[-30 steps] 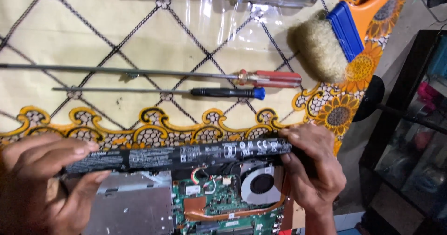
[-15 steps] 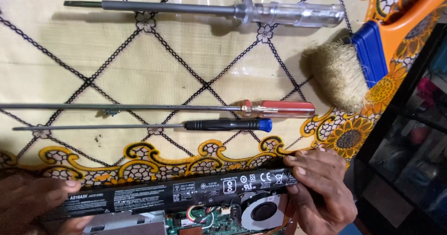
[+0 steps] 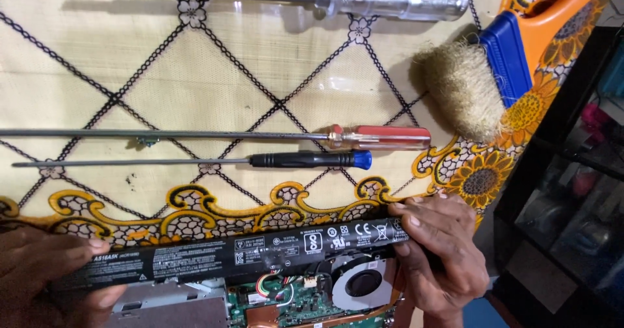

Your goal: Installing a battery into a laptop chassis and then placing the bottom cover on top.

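Two hands are gripping a long black battery pack (image 3: 240, 253) at the bottom of the frame, one at each end. Left hand (image 3: 45, 273) is pinching the left end, thumb under, fingers curled over the top. Battery is lying across the top edge of an opened laptop (image 3: 305, 295), touching it; green circuit board and round cooling fan (image 3: 361, 282) are showing just below its right half. Right hand (image 3: 442, 256) is wrapping the right end, fingertips on the battery's upper edge. Above, on the patterned cloth surface (image 3: 195, 75), three screwdrivers are lying flat, well apart from the hands: a clear-handled one (image 3: 390, 2) at top, a red-handled one (image 3: 380, 136) mid-frame, a black-and-blue one (image 3: 312, 160) just below it. Further right, a brush (image 3: 487, 81) with blue ferrule and orange handle is resting with its bristles near the red handle.
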